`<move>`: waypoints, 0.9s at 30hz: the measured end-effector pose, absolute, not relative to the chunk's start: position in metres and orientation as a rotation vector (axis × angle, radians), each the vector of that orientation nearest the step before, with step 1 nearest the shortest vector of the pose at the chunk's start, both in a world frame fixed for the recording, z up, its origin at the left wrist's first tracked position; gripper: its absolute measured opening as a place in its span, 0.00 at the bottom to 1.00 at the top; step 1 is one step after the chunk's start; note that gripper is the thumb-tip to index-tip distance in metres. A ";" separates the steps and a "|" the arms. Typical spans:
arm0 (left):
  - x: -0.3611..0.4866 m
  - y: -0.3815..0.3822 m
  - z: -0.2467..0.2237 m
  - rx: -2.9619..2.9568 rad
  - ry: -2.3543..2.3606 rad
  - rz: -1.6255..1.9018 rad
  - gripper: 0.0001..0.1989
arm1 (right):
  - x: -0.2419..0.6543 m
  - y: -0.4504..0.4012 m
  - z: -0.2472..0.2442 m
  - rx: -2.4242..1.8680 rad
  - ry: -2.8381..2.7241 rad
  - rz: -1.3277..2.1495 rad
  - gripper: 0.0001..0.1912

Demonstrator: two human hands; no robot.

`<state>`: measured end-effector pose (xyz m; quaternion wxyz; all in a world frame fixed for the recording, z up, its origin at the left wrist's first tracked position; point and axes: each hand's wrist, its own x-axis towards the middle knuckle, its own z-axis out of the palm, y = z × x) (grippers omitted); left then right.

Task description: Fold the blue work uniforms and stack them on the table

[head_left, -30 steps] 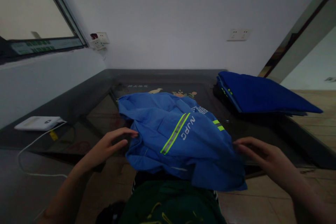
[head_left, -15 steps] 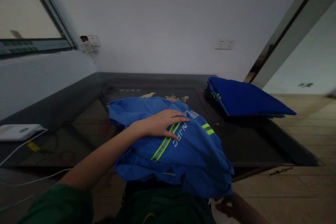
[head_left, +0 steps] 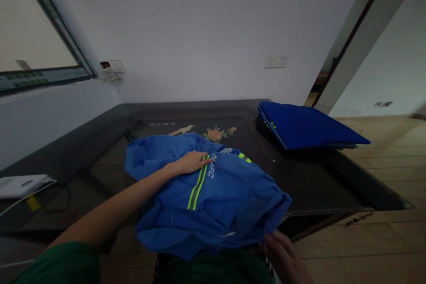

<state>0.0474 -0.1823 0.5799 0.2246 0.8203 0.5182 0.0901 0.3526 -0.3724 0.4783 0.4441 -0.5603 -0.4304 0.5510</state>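
A crumpled blue work jacket with yellow-green and grey reflective stripes and white lettering lies over the front of the dark table, its near part hanging toward my body. On its upper middle, beside the striped band, my left hand has its fingers drawn together on the cloth. At the lower right corner of the jacket, my right hand holds the edge between thumb and fingers, partly hidden in shadow. Folds cover the sleeves, so their layout is hard to make out.
A stack of folded darker blue clothing lies on the table's right side, jutting past its edge. The dark table bears a flower and bird print. At left sits a white device with a cable. Wall sockets are behind.
My left hand has gone from spread flat to fingers gathered on the cloth. The jacket has shifted left and bunched. My right hand has come up closer to its lower right edge.
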 end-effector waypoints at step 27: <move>-0.085 -0.200 0.637 2.324 1.883 0.576 0.29 | 0.363 -0.129 0.557 -1.402 -1.960 0.636 0.11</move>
